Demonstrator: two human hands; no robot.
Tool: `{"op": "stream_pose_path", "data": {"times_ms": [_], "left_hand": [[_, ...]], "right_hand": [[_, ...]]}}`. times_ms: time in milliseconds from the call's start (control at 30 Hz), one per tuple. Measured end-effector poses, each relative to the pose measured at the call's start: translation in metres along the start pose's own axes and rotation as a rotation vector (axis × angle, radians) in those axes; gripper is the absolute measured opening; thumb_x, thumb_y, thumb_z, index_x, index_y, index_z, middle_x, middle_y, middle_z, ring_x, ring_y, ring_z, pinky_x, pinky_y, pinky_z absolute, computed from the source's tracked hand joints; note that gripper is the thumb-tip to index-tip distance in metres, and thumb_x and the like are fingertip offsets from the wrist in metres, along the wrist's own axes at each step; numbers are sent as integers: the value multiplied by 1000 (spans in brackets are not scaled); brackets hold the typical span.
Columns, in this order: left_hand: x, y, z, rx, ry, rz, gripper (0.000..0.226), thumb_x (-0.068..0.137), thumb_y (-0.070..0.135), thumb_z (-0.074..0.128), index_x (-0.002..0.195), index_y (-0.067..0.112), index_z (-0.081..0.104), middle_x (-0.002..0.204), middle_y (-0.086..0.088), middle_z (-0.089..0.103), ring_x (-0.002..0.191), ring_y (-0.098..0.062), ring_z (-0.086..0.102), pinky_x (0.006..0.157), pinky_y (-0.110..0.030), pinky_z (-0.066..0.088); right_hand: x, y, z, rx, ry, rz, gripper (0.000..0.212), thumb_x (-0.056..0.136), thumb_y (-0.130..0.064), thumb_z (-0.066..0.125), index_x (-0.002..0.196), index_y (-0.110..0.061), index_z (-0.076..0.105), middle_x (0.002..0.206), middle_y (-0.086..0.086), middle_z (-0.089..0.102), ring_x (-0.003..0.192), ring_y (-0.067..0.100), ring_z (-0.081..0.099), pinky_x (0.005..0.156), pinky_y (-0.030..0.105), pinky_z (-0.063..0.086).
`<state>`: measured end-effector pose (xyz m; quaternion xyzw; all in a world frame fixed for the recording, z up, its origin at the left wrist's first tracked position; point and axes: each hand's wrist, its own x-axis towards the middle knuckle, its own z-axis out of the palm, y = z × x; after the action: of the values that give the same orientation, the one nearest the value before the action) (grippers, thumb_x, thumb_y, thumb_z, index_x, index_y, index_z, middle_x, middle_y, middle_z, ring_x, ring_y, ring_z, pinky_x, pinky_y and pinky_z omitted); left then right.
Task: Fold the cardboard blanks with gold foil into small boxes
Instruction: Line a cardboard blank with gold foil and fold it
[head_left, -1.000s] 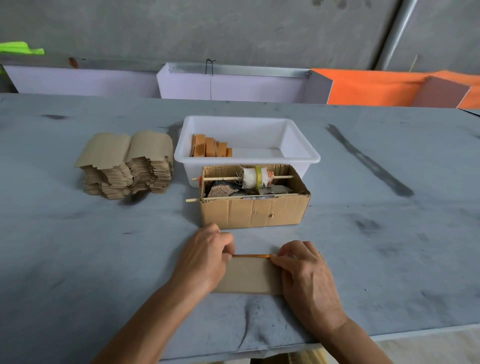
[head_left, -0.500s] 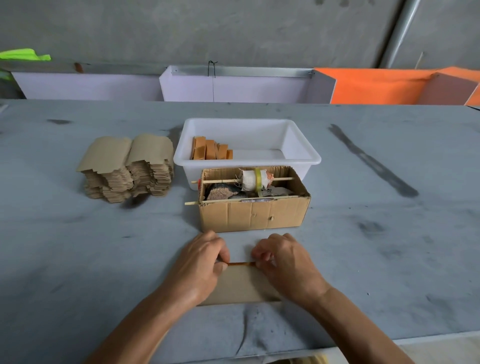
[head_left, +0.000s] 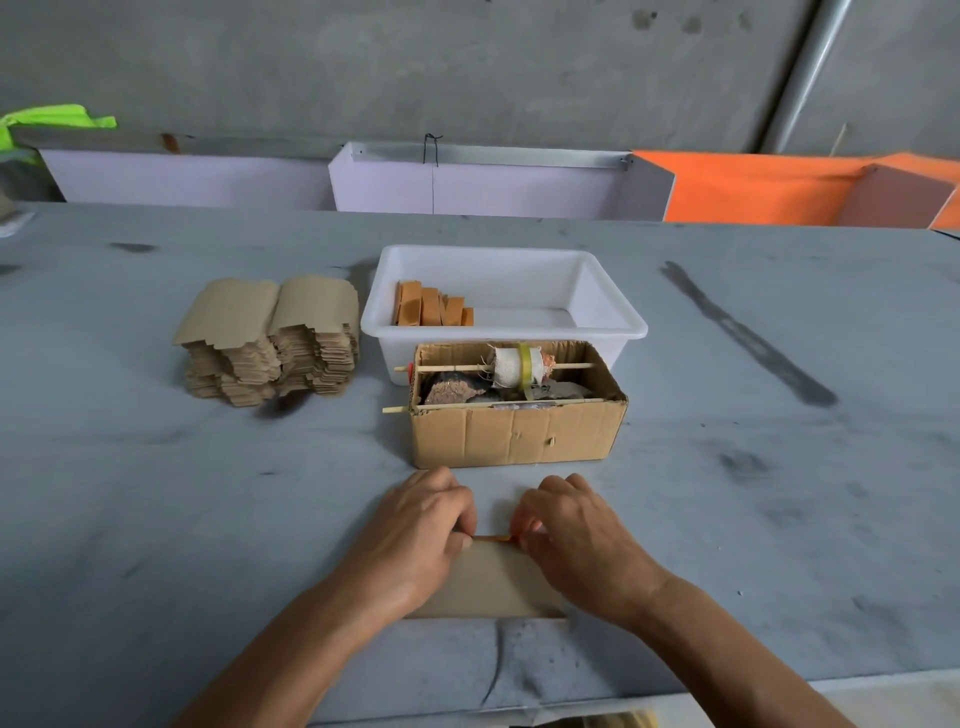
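A grey table carries everything. Beyond the fingers, at its far middle, stands a white plastic tub with a few orange folded boxes leaning in its left end. Touching the tub's near wall, just past the fingertips, sits a corrugated carton holding a tape roll on a stick. Far left of the fingers lies a double stack of flat blanks. Directly under the fingers lies one cardboard blank, brown side up. The left hand and right hand curl their fingers onto its far edge, pinching a thin orange-gold fold between them.
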<state>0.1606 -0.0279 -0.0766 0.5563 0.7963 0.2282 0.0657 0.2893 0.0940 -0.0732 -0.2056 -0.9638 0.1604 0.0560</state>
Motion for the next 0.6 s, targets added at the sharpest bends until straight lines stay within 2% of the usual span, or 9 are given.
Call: {"op": "stream_pose_path", "data": {"times_ms": [167,333,400,467,533,600], "left_hand": [[3,-1,-3,-26,-28,-33,4,89,17,60,87,18,63,106,8,53,103,-8,49,89,-20,35],[-4,-2,-6,-38,-17,30,8,89,13,58,82,18,58,99,8,51,97,-8,48,86,-21,36],[-5,-3,-6,-70,26,62,10,88,9,58,81,15,56,93,7,50,93,-11,49,84,-24,38],[-6,-3,-7,-120,88,90,13,86,4,60,79,12,54,87,7,50,84,-11,49,78,-24,39],[-7,-2,-8,-139,130,115,14,85,1,61,78,10,53,83,7,49,77,-9,47,71,-24,40],[-7,-2,-9,-133,165,148,13,85,0,60,79,8,53,82,7,49,74,-11,47,67,-28,41]], "right_hand": [[-1,1,-3,18,-31,-32,23,96,-18,45,109,-22,64,111,1,54,105,19,43,89,28,39],[-5,0,-4,51,-18,-76,21,96,-15,45,107,-18,62,108,0,56,101,17,44,85,24,38],[-5,-2,-8,182,-16,-69,15,96,-18,49,101,-15,63,101,1,61,93,15,50,79,20,39],[-1,-4,-14,380,9,30,17,97,-21,50,93,-11,63,91,2,63,82,14,54,69,17,40],[4,-3,-19,461,-10,145,27,98,-24,49,85,-6,64,80,2,62,71,12,52,56,12,38],[5,-2,-23,506,-103,200,30,96,-24,52,76,-7,65,65,-4,55,58,6,46,49,11,34]]}}
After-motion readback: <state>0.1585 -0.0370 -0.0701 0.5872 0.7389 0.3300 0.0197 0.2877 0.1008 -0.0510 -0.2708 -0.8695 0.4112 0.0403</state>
